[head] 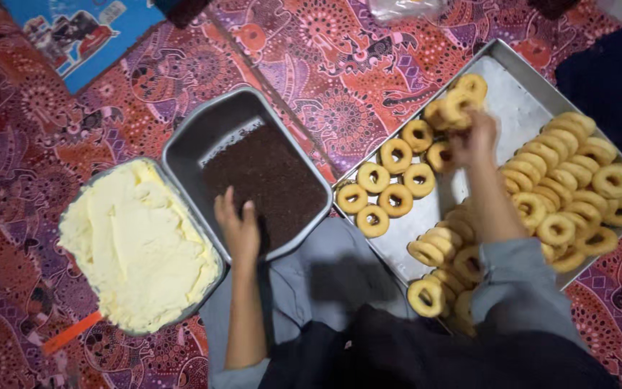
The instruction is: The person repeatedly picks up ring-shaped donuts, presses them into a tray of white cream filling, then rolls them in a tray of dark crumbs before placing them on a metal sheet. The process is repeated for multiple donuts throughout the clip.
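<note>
Picking a doughnut from the tray, right hand grip closed on it; left hand, open-fingered, steadies the sprinkle pan; dipping follows.

Patterned red cloth, cream tub, sprinkle pan, doughnut tray, blue box

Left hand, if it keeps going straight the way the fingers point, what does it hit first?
Probably the dark chocolate sprinkles in the grey tray; the left hand points up the picture over them, though its height above them is unclear.
</note>
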